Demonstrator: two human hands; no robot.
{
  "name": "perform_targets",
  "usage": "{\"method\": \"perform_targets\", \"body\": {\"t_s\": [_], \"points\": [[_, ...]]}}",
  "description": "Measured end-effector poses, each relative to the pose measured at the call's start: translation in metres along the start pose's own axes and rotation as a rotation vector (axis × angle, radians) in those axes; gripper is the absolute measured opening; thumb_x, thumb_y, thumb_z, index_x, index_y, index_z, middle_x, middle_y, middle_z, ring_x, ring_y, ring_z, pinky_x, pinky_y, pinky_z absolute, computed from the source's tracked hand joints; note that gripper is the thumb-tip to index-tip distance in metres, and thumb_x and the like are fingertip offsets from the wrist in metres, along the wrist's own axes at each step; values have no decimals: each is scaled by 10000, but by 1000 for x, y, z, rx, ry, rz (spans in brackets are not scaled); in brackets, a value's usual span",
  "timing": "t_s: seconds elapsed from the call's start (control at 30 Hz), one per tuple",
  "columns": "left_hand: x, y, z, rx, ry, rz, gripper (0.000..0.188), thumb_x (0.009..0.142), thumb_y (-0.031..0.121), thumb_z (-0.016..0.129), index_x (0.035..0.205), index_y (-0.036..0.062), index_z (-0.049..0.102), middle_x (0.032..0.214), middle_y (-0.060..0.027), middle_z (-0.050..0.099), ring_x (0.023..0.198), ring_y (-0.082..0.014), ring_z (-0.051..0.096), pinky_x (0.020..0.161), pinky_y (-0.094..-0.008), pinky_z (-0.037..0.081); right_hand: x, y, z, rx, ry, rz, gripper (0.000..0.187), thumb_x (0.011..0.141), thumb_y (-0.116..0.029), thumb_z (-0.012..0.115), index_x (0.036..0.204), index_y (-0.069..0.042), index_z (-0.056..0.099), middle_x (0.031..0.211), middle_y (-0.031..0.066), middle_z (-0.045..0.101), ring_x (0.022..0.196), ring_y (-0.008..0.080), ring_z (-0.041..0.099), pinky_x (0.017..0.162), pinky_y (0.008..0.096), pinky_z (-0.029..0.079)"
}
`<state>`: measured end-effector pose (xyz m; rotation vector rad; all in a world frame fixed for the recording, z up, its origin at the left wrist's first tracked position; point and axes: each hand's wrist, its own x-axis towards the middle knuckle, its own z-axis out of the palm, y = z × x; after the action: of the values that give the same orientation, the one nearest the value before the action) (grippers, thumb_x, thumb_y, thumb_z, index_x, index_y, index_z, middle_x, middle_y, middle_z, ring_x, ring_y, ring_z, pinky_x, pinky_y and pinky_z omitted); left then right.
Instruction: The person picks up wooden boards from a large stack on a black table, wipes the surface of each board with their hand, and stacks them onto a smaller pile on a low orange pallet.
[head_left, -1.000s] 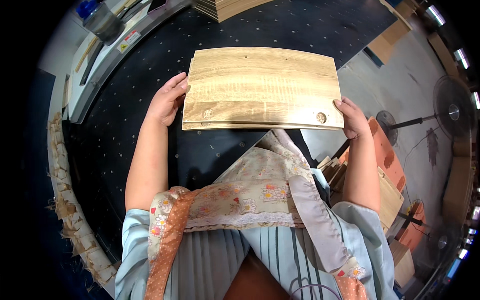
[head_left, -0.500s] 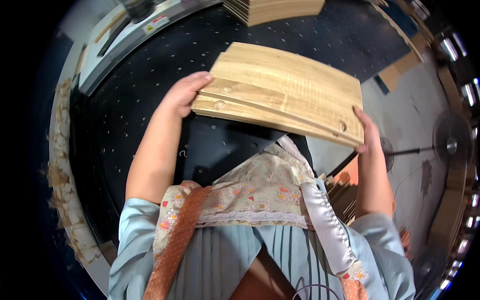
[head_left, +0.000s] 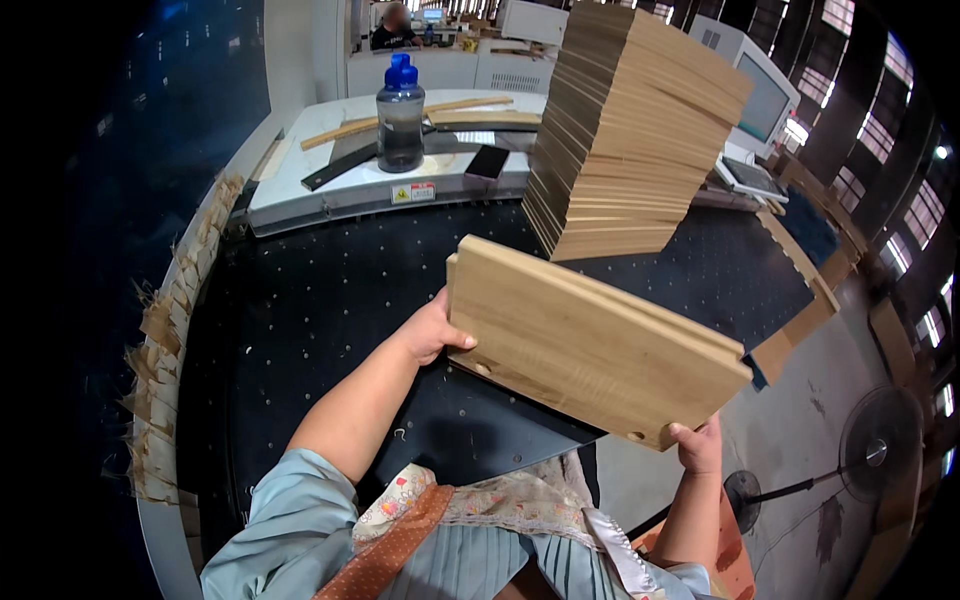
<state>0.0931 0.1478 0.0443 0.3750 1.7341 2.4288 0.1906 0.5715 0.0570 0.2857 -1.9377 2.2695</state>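
Held up over the black worktable (head_left: 310, 300) is a small stack of light wood boards (head_left: 590, 345), tilted so the broad face of the front board turns toward me. Its lower edge has a round hole near each end. My left hand (head_left: 432, 332) is closed on the left end, thumb on the front face and the other fingers hidden behind. At the lower right corner my right hand (head_left: 698, 444) grips the boards, thumb in front. A tall stack of similar boards (head_left: 640, 140) stands on the table just beyond.
A white machine ledge (head_left: 290, 200) at the back carries a blue-capped water bottle (head_left: 400, 125), a phone (head_left: 487, 162) and wood strips. A monitor (head_left: 760, 95) and keyboard (head_left: 752, 176) stand far right. On the floor at right is a fan (head_left: 876, 452). Another person (head_left: 395, 32) sits far off.
My view has lifted, bringing the tall stack and the back ledge into sight. The boards have tipped up from lying flatter, their broad face now toward me. Both hands keep hold of them.
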Motion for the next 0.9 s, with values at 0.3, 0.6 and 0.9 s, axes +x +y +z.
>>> {"method": "perform_targets", "body": {"t_s": [0.3, 0.6, 0.9], "points": [[-28, -4, -17, 38, 75, 18, 791, 558, -96, 604, 1310, 63, 416, 1209, -59, 539, 1140, -205, 487, 964, -359, 386, 22, 57, 5, 50, -11, 42, 763, 527, 20, 816, 1217, -48, 498, 1140, 60, 579, 1061, 213, 534, 937, 364, 428], [-27, -19, -25, 146, 16, 17, 917, 624, 73, 783, 1381, 60, 265, 1327, -91, 436, 1233, -212, 399, 1034, -375, 315, 25, 66, 18, -5, -34, 110, 730, 584, -137, 811, 1224, -4, 486, 1140, 98, 570, 1068, 231, 527, 924, 363, 428], [-28, -31, -20, 144, 102, 58, 673, 687, 102, 760, 1257, 8, 415, 1175, -102, 545, 1092, -207, 511, 933, -349, 415, 15, 88, 28, -20, 74, 19, 708, 609, -228, 826, 1183, 29, 502, 1090, 125, 588, 1015, 235, 561, 878, 369, 462]]}}
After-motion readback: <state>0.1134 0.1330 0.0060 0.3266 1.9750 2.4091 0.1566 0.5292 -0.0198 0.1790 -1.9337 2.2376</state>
